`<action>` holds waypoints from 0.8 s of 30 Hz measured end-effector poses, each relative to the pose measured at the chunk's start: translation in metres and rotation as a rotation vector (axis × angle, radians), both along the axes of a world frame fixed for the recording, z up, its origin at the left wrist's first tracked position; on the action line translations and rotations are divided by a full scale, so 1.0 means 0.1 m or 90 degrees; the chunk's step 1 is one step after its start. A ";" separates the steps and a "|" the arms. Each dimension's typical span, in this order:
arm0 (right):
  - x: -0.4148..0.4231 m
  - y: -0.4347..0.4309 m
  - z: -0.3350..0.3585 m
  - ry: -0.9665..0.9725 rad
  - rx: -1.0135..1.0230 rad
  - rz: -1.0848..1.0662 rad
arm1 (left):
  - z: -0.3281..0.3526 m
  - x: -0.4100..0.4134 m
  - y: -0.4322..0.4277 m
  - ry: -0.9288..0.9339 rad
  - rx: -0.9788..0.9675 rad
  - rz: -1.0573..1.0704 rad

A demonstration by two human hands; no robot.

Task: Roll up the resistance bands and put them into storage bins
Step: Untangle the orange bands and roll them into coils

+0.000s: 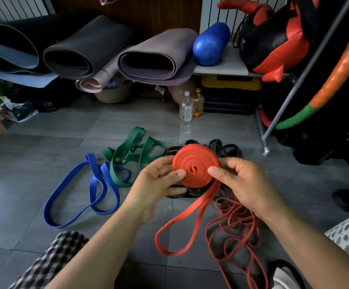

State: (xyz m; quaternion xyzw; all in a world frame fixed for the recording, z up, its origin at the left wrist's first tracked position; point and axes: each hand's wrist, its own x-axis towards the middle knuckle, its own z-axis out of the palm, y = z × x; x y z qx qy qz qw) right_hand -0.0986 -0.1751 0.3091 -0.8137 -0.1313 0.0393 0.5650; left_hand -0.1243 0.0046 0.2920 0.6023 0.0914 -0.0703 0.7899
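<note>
Orange resistance band (pixel 196 167), mostly coiled, is held above the floor (pixel 44 142) in front of you | your left hand (pixel 159 180) and right hand (pixel 246 184): each grip closed on the coil, thumbs on its face | loose tail trails to the tiles | blue band (pixel 94 184), green band (pixel 132 155) and black bands (pixel 225 150) lie beyond.

We are in a home corner given over to exercise kit. From ten to twelve o'clock we see rolled yoga mats (pixel 90 44) piled up; at one o'clock a blue foam roller (pixel 211 44) and a red-and-black training bag (pixel 273 42) sit on a shelf (pixel 227 63) before a radiator (pixel 209 17). Drink bottles (pixel 186 109) stand at twelve on grey floor tiles (pixel 44 132). A blue band (pixel 75 197) and a green band (pixel 132 155) lie toward nine, near a partly rolled orange band (pixel 196 170).
</note>
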 end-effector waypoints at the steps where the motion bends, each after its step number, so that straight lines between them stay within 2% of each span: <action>1: 0.01 -0.04 0.01 -0.049 -0.088 0.003 | -0.01 0.01 0.04 -0.032 0.097 -0.006; 3: 0.00 -0.06 0.01 -0.125 -0.215 0.034 | -0.02 0.01 0.07 -0.104 0.222 -0.033; 6: -0.05 -0.04 0.03 -0.155 -0.244 0.063 | -0.02 -0.01 0.03 -0.133 0.261 -0.029; 12: -0.03 -0.04 0.14 0.024 0.074 0.026 | 0.07 -0.02 -0.01 -0.106 0.003 0.055; 16: -0.01 -0.03 0.09 0.073 0.169 0.027 | 0.09 -0.04 -0.07 -0.080 -0.109 0.071; 24: -0.04 0.15 -0.11 0.113 0.278 0.013 | -0.02 -0.09 -0.14 -0.006 -0.265 0.077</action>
